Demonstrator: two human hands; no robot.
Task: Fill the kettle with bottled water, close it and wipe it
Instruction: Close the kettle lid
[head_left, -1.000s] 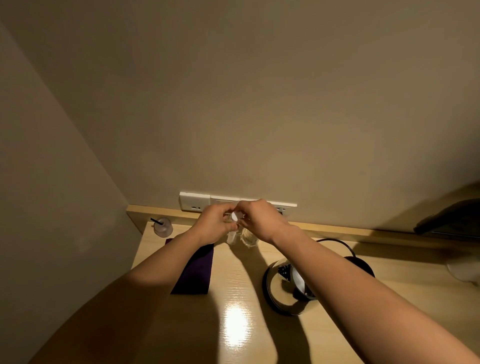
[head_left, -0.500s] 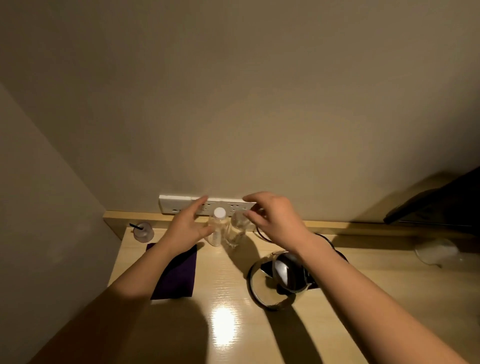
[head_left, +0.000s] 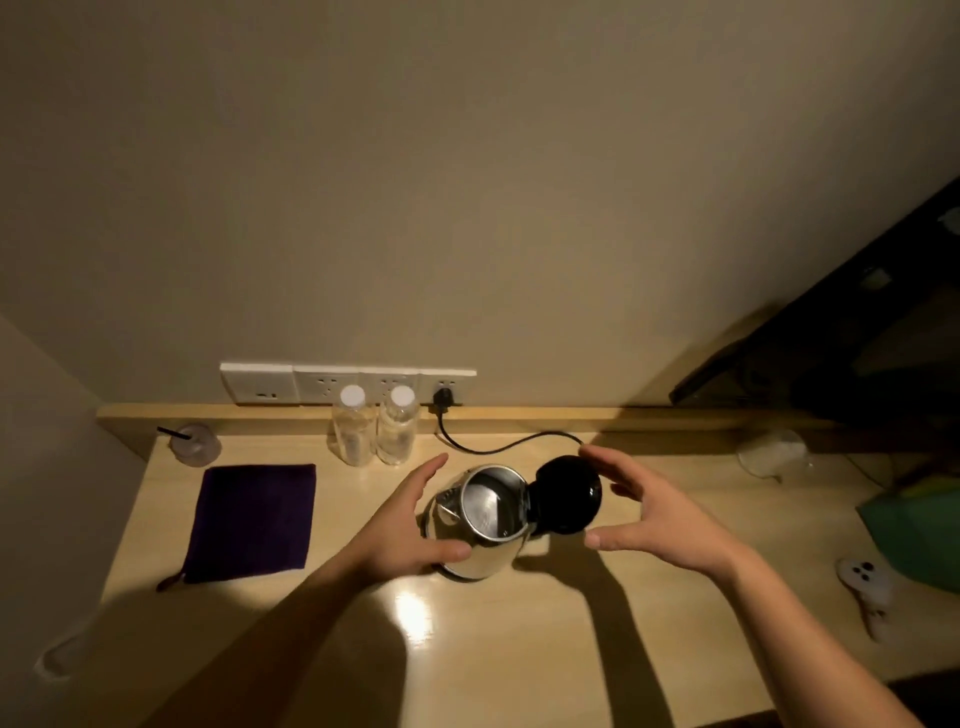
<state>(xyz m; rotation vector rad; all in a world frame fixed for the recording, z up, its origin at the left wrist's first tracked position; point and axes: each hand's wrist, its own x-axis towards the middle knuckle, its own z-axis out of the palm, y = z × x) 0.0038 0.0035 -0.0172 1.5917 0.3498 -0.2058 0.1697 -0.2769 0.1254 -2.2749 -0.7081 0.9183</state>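
Observation:
A steel kettle (head_left: 485, 553) stands mid-desk, its black lid (head_left: 566, 493) flipped open to the right and its inside visible. My left hand (head_left: 410, 525) curves around the kettle's left side, fingers spread, thumb lying against its front wall. On the other side my right hand (head_left: 660, 514) cups around the lid with fingers apart and a gap between them and the lid. Two clear water bottles (head_left: 353, 431) (head_left: 397, 428) with white caps stand side by side at the back by the wall. A dark purple cloth (head_left: 254, 519) lies flat to the left.
The kettle's black cord (head_left: 498, 447) runs back to a white socket strip (head_left: 311, 382). A lidded cup with a straw (head_left: 193, 441) sits in the back left corner. At right are a clear glass (head_left: 774, 452), a green bag (head_left: 914, 525) and a small white object (head_left: 867, 582).
Both hands have left the bottles at the back and come down to either side of the kettle. The two capped bottles now stand alone, and the view has tilted down.

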